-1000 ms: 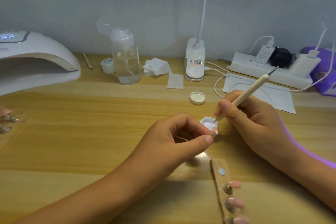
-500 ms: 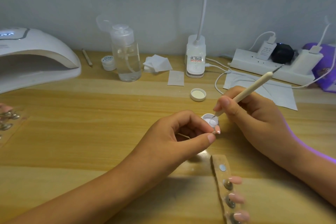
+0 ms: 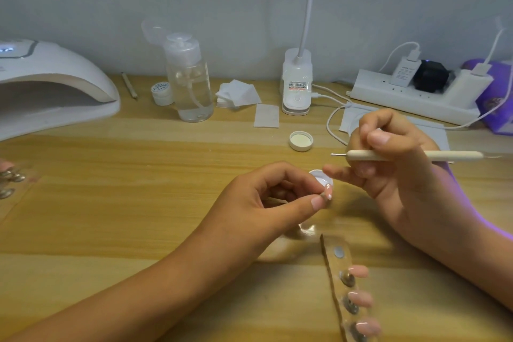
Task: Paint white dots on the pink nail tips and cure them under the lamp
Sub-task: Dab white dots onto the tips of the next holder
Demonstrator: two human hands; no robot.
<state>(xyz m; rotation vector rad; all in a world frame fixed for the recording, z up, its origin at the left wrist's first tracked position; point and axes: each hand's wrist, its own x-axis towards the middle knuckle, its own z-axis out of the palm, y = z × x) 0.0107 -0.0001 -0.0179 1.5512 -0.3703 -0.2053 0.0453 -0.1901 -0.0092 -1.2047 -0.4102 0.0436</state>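
Observation:
My left hand (image 3: 266,203) pinches a pink nail tip (image 3: 411,194) on its small holder between thumb and forefinger, just in front of a small white paint pot (image 3: 319,176). My right hand (image 3: 394,172) grips a cream dotting pen (image 3: 410,155) that lies level, its metal point aimed left, above and clear of the pot. A clear strip (image 3: 337,280) at the near edge carries three more pink nail tips (image 3: 361,298). The white curing lamp (image 3: 55,83) stands at the far left with its opening facing me.
The pot's white lid (image 3: 301,141) lies behind the hands. At the back stand a clear pump bottle (image 3: 191,83), a small white jar (image 3: 161,92), white wipes (image 3: 238,93), a desk lamp base (image 3: 296,86) and a power strip (image 3: 416,97) with cables. Another strip of holders (image 3: 9,180) sits at the left edge.
My right hand has lifted the dotting pen out of the paint pot and turned it from slanted to level, point to the left. My left hand still holds the nail tip in the same place.

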